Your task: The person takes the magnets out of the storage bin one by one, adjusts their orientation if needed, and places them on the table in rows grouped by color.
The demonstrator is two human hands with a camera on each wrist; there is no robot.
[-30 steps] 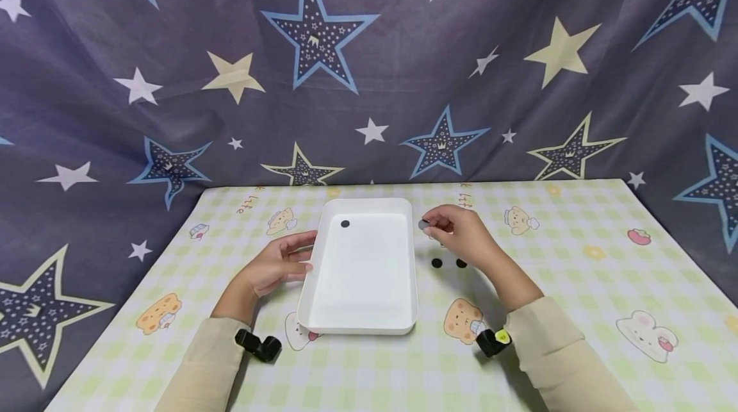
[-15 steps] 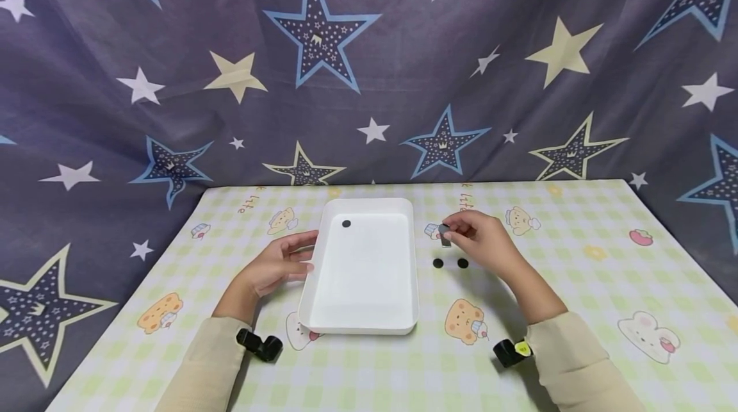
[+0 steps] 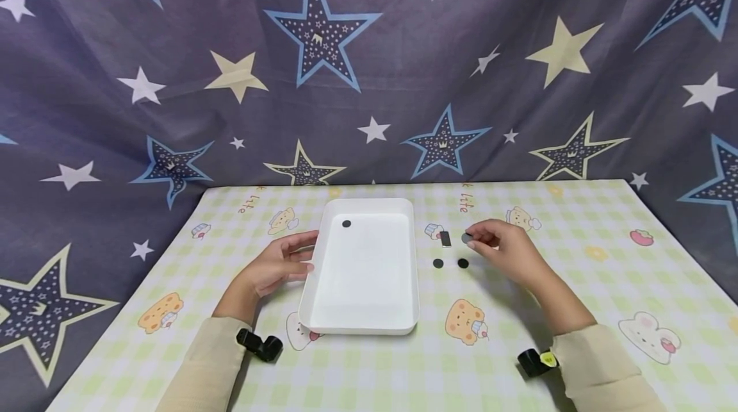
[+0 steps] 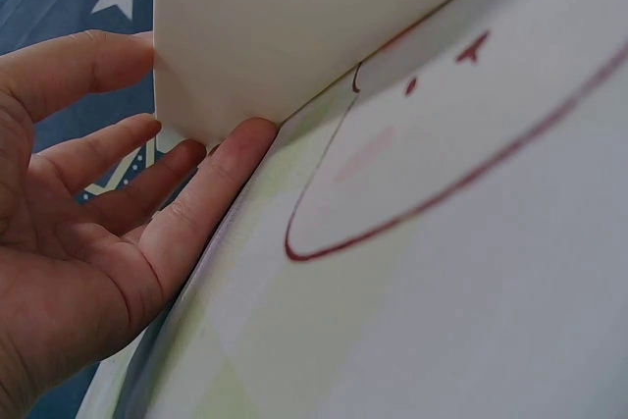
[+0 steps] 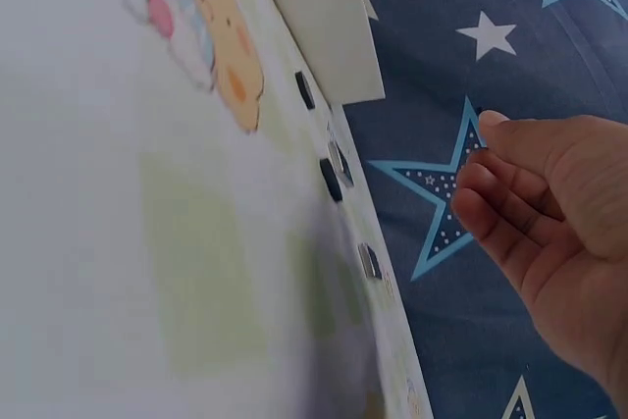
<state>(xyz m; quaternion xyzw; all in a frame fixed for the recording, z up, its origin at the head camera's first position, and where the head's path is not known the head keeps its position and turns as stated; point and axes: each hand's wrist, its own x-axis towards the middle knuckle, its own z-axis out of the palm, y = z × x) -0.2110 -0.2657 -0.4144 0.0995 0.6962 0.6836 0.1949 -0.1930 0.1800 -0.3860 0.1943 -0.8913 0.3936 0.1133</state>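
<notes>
My left hand [image 3: 281,263] rests its fingers and thumb against the outer left side of a white tray [image 3: 307,290]. In the left wrist view its thumb [image 4: 245,149] touches the tray wall [image 4: 285,26] low down by the tablecloth. Inside the tray, near its far left corner, lies a small black disc [image 3: 346,223]. To the right of the tray, my right hand [image 3: 510,248] pinches a small grey disc [image 3: 467,238] between thumb and forefinger. A dark rectangular piece [image 3: 445,239] and two black discs [image 3: 438,263] lie on the cloth between tray and right hand.
A checked tablecloth [image 3: 369,373] with cartoon prints covers the table, and a star-patterned curtain [image 3: 369,66] hangs behind its far edge. In the right wrist view another dark piece with a silvery edge [image 5: 369,260] lies on the cloth.
My right hand has moved right and slightly nearer with the grey disc, away from the tray. The dark rectangular piece and the right-hand black disc are now uncovered. The left hand keeps its place.
</notes>
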